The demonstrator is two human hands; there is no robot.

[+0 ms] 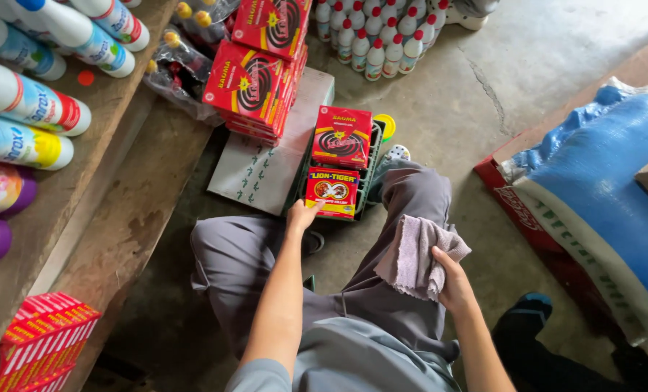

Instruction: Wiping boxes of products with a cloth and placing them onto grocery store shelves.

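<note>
The left hand (302,215) reaches forward, fingers touching the lower left corner of the red-and-yellow box (332,192) lying flat on the dark crate (373,170), while the farther right hand (451,279) grips a grey cloth (415,255) over the knee

Two hands show, the left hand (302,215) and the right hand (452,279). One grey cloth (415,258). Two red boxes (341,136) sit on one green crate (372,174). One blue sack (600,189). Five spray cans (30,101) lie on the shelf (99,145).
</note>
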